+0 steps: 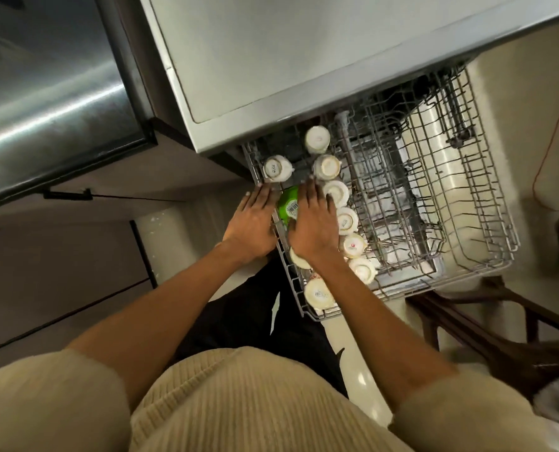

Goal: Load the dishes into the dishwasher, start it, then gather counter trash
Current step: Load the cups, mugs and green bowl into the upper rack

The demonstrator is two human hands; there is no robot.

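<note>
Between the two hands, on the near-left edge of the pulled-out upper rack [487,203], sits a green cup [288,205] with a barcode label on its upturned base. The left hand [252,228] lies flat along the rack's outer rail, fingers straight and gripping nothing. The right hand [314,228] rests inside the rack with its fingers extended against the cup's other side. Neither hand curls round the cup, so my reading is that they are nudging it square onto the tines, not lifting it.

Just beyond the right hand's fingertips stand two inverted white cups [327,167], and a third [276,169] sits past the left hand's fingertips. A line of further upturned white cups [346,220] runs along the outer side of the right hand toward the wrist, with another [319,293] under the forearm near the rack's front corner. They are mouth-down, presumably so water drains off.

Farther out past the right hand the rack is bare wire, and the lower rack [461,177] shows beneath it. Above both hands hangs the steel counter edge [271,76]. Loading looks well under way, with the dishwasher not yet closed or started.
</note>
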